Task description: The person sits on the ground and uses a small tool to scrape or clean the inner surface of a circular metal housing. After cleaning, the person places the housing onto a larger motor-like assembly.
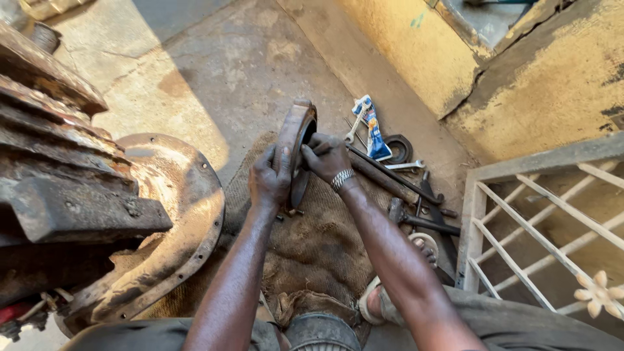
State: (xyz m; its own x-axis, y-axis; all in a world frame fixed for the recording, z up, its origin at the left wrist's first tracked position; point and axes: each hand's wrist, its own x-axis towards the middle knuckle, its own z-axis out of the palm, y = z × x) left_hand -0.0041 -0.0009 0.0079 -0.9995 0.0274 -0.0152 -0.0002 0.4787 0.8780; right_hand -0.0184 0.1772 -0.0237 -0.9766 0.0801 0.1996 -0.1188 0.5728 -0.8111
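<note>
Rusty engine block (58,162) sitting far left, its round flange (185,214) leaning toward the sacking (312,247) on the floor. Left hand (270,179) is gripping the outer face of a rusted ring housing (294,130), fingers wrapped over its rim; housing is standing on edge on the sacking. Right hand (325,156) is pressing into the housing's open side, fingers curled together; what they pinch is hidden. Right of it, hammer (406,214), wrenches (406,166) and a tube (374,130) are lying on the floor.

on sacking (312,247): round metal cover (296,140), upright
left: engine housing (162,221)
right: tools (403,188), then gate (539,214)
behind tools: tube (374,133)
</note>
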